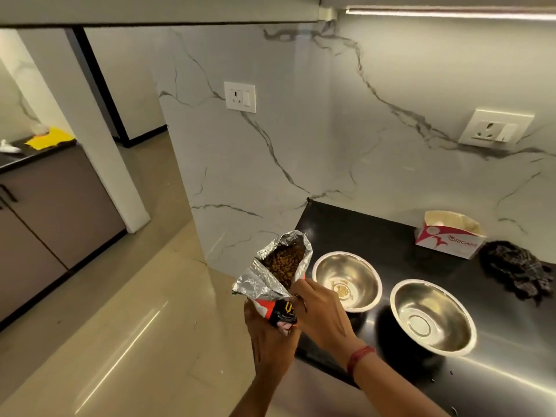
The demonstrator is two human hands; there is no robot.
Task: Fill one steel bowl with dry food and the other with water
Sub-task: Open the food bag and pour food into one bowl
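Two steel bowls stand on the black counter (346, 224). The left bowl (346, 281) and the right bowl (433, 317) both look empty inside. An opened food bag (279, 272) with a foil lining shows brown kibble at its mouth; it is held upright just left of the left bowl, off the counter's edge. My left hand (267, 335) grips the bag's lower part from below. My right hand (322, 314) pinches the bag's opened top edge on the side nearest the bowls.
A white and red tissue box (448, 236) stands at the back of the counter, with a dark crumpled cloth (517, 272) to its right. Marble walls with two sockets rise behind. Tiled floor lies to the left, with cabinets beyond.
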